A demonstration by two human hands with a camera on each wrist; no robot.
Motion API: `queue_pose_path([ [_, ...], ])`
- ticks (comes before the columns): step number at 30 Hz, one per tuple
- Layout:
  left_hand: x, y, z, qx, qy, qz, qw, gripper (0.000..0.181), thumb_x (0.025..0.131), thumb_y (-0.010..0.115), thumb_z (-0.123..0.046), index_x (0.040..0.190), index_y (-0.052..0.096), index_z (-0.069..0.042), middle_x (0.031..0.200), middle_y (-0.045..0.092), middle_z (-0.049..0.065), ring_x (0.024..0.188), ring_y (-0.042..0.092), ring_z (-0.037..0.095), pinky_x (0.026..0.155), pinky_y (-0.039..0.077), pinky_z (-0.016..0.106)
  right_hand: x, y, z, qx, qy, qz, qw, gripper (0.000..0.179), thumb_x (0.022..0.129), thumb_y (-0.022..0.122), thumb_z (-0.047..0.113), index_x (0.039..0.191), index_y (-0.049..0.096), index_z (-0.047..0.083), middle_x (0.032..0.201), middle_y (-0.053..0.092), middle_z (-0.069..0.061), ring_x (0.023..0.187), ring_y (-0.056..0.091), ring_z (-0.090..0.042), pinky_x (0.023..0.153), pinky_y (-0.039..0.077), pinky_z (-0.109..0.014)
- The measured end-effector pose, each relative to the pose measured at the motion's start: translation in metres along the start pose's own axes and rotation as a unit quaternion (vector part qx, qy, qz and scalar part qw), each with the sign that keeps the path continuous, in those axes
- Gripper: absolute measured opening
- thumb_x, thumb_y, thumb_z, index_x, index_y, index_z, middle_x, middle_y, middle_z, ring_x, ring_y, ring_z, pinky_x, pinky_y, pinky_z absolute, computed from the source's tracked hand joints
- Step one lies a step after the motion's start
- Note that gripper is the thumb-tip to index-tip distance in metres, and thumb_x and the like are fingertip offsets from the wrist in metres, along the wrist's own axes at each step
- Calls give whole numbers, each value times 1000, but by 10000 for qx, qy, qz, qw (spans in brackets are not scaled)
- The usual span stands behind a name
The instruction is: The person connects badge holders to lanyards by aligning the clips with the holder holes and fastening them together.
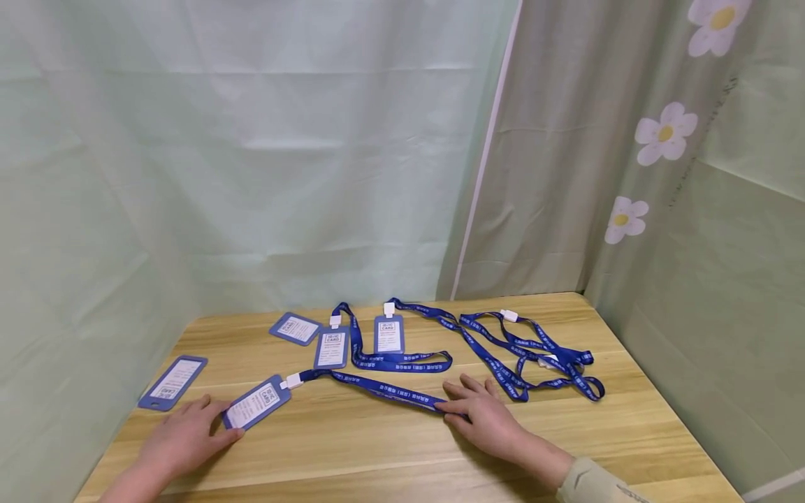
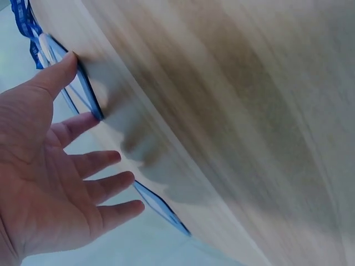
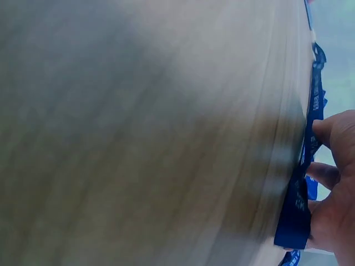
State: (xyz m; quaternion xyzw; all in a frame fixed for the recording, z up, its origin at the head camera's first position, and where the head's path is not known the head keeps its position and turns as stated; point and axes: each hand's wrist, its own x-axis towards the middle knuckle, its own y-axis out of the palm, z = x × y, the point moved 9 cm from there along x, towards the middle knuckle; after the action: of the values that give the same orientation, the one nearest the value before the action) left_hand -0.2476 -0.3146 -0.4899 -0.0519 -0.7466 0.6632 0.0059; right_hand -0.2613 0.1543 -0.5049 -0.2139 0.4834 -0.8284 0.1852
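Observation:
My left hand (image 1: 185, 436) holds the lower end of a blue-framed badge holder (image 1: 256, 403) between thumb and index finger, its other fingers spread apart in the left wrist view. A white clip (image 1: 292, 381) joins this badge holder to a blue printed lanyard (image 1: 386, 389), which runs rightward across the table. At the lanyard's far end, my right hand (image 1: 487, 419) pinches the strap; the right wrist view shows the loop's end (image 3: 294, 221) against the fingers. A loose badge holder (image 1: 173, 383) lies just beyond the left hand, without a strap.
Behind lie another loose badge holder (image 1: 294, 328) and two badge holders, left (image 1: 331, 347) and right (image 1: 389, 335), clipped to lanyards. Tangled blue lanyards (image 1: 569, 358) with white clips lie at the right of the wooden table (image 1: 377, 461). Pale curtains (image 1: 302, 175) enclose the back and sides.

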Motion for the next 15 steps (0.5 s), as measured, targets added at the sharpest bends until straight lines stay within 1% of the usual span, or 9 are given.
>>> queue_pose_path([
  [2,-1,-1,0,83,-36,-53,9999,82,85,68,-69,129,66,0,132,50,44,119,45,66,90,39,78,-1,1,3,-38,-145,37,9999,30,99,69,25,129,74,25,149,55,-8,144,37,-46,110,15,-80],
  [5,-3,-1,-2,216,7,-145,9997,85,85,67,-70,130,64,2,133,50,43,119,46,65,90,39,78,-3,2,6,-54,-358,220,9991,35,101,67,28,135,69,24,152,53,-8,145,36,-46,111,16,-79],
  [7,-6,0,-6,225,127,-218,9994,89,86,67,-71,136,59,3,138,47,43,121,46,64,91,39,78,-6,3,8,-104,-509,412,9978,40,102,64,33,141,64,25,155,49,-8,146,34,-45,112,16,-77],
  [9,-10,0,-10,173,337,-285,9989,93,86,66,-71,143,55,2,143,44,41,124,46,63,92,39,78,-12,2,9,-212,-713,569,9956,46,103,61,40,147,59,26,159,44,-7,147,32,-44,113,16,-76],
  [10,-13,1,-12,101,462,-307,9984,93,87,66,-71,145,53,0,146,43,40,125,47,61,93,40,77,-15,1,10,-283,-830,629,9942,49,103,59,43,149,56,27,160,42,-7,148,31,-44,113,15,-76],
  [12,-18,3,-14,-31,655,-249,9975,88,88,64,-70,148,53,-7,151,41,35,129,46,58,96,38,77,-22,-1,10,-451,-1029,709,9911,54,103,56,50,152,52,28,163,38,-5,149,30,-43,114,15,-75],
  [14,-22,5,-16,-144,816,-185,9964,79,90,62,-70,145,58,-14,154,43,28,133,46,53,100,36,76,-29,-5,10,-578,-1186,733,9885,57,102,55,53,154,49,28,164,35,-4,150,29,-41,114,14,-75],
  [15,-24,6,-15,-202,847,-114,9961,75,91,61,-70,143,60,-16,154,43,26,134,44,52,103,34,75,-33,-7,9,-629,-1226,761,9875,59,102,54,54,155,48,28,165,35,-3,150,29,-40,114,13,-74],
])
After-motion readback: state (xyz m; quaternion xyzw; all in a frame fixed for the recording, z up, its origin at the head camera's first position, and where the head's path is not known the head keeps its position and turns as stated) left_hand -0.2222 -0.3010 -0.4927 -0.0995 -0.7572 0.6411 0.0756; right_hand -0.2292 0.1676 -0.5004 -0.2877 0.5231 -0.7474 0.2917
